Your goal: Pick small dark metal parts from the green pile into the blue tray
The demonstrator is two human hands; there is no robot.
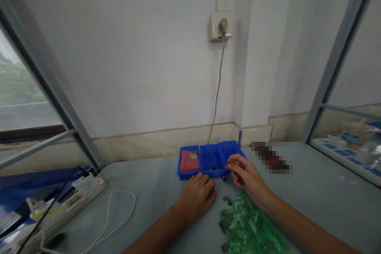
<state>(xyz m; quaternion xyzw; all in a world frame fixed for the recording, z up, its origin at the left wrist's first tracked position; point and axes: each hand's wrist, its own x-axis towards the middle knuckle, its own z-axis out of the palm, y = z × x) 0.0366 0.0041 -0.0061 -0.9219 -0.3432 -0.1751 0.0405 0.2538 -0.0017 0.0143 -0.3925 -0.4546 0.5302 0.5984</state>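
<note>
Fingers, R hand (247, 176): thumb + index tips pressed tog., pinching a small dark bit (228, 163), too blurred to ID; by front of box's R sect.
Fingers, L hand (196, 196): side by side, bent, palm down on table just in front of box; dark bits (210, 193) show btwn thumb & index, can't tell if gripped.
Wall (149, 47): pale, whole back; cream skirting (143, 141) at bottom.
Table (157, 182): grey, runs up to wall.
Frame (339, 47): grey metal, slanted posts L & R.
Window (20, 79): far L, greenery outside.
Bag (253, 226): green, see-through, full of small pcs; on table, front, beside R forearm.
Box (190, 175): blue, 3 sects. side by side, near skirting. L: red packet (189, 161). Mid: few dark parts (216, 167) nr front.
Power strip (74, 202): white, L side, plugs in it; white cable (133, 198) loops nearby.
Pixelated thing (270, 158): back R of table, can't ID.
Socket (213, 27): on wall above box; plug (223, 25) in, cord (219, 75) hanging down behind box.
Loose parts (228, 200): small, dark, at bag's L edge; another (224, 177) just at box front.
</note>
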